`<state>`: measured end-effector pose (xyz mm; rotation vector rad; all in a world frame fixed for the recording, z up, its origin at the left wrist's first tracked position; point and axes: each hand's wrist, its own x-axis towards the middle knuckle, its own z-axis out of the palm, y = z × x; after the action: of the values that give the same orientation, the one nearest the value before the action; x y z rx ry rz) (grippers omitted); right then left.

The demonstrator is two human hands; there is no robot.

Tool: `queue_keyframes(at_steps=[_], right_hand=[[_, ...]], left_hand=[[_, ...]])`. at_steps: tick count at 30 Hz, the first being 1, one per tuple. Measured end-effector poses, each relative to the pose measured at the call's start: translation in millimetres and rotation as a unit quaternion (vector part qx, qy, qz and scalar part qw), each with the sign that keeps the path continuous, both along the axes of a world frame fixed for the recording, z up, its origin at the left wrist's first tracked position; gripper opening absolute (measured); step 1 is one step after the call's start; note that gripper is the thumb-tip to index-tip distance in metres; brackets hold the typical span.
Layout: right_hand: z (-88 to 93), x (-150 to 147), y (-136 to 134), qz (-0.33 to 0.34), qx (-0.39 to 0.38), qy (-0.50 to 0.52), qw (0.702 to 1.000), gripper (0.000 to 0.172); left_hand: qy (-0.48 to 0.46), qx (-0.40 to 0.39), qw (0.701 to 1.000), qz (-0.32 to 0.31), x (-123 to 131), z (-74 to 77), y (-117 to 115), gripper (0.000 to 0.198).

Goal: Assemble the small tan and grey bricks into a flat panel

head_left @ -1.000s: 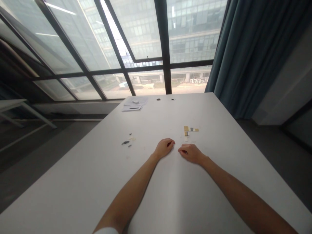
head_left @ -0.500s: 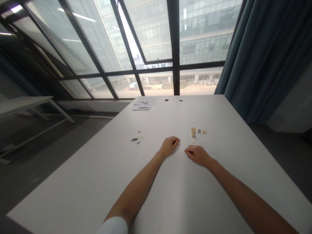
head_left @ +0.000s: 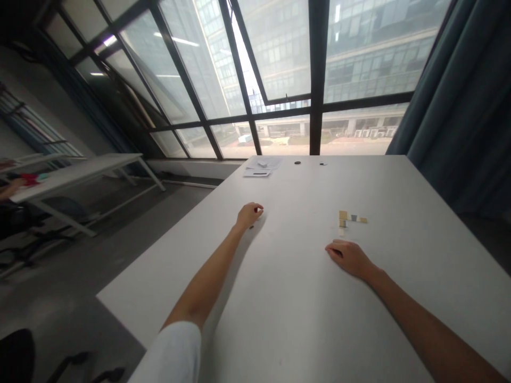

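My left hand (head_left: 248, 214) hovers just above the table, its fingers curled and the thumb brought close to the forefinger. Whatever may be between those fingertips is too small to make out. Beneath the wrist a small dark piece (head_left: 251, 227) shows; the hand and forearm hide other small pieces there. On the tabletop rests my right hand (head_left: 348, 256), fingers bent and tips pinched together, with any content hidden. Just beyond it lies a flat L-shaped arrangement of small tan, grey and white pieces (head_left: 343, 215). The right hand does not touch this arrangement.
The white table (head_left: 295, 298) stretches toward the windows. Papers (head_left: 257, 173) with a small white object lie at its far left, near two dark round spots. A blue curtain (head_left: 447, 117) hangs at right. Left stands another table (head_left: 96, 170), with a person's arm (head_left: 11, 187) beyond.
My left hand has moved left and away from the right hand, over the small dark pieces. The view has swung left. My right hand stays near the L-shaped arrangement.
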<state>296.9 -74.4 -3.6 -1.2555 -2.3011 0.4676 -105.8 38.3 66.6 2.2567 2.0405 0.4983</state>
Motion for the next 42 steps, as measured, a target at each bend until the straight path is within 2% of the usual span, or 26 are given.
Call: queue_keyframes(at_steps=[3,7,12,20,23,27,30,34,39,42], right_hand=[[-1.4,0,1,0.004,0.004,-0.005,1.000,0.029],[-1.5,1,1,0.005,0.002,-0.007,1.000,0.030],[-0.1,1,0,-0.001,0.000,-0.005,1.000,0.032],[-0.4,0,0,-0.005,0.003,0.002,1.000,0.028],[-0.8,0,0,-0.004,0.009,0.002,1.000,0.027],[-3.0,-2,1,-0.006,0.011,0.007,1.000,0.026],[-2.7,-4,2,-0.006,0.013,0.006,1.000,0.025],[0.2,-6,2,-0.011,0.019,0.004,1.000,0.024],[2.0,-6,2,-0.036,0.028,0.021,0.999,0.019],[2.6,-5,3,-0.075,0.050,0.029,0.996,0.022]], left_hand=[[0.026,-0.028,0.999,0.030,-37,2.2,5,0.027],[0.054,-0.068,0.995,0.043,-55,-3.2,11,0.026],[0.080,-0.103,0.991,0.040,-54,-10.7,22,0.030],[0.105,-0.118,0.987,0.029,-48,-15.2,32,0.022],[0.111,-0.105,0.988,0.029,-48,-13.2,28,0.022],[0.111,-0.080,0.990,0.041,-42,-2.7,21,0.026],[0.090,-0.036,0.995,0.022,-19,6.8,12,0.027],[0.045,0.016,0.995,-0.089,44,12.1,-12,0.022],[0.011,0.004,0.969,-0.245,130,4.5,-44,0.016],[-0.008,-0.004,0.955,-0.296,165,-2.7,-55,0.014]])
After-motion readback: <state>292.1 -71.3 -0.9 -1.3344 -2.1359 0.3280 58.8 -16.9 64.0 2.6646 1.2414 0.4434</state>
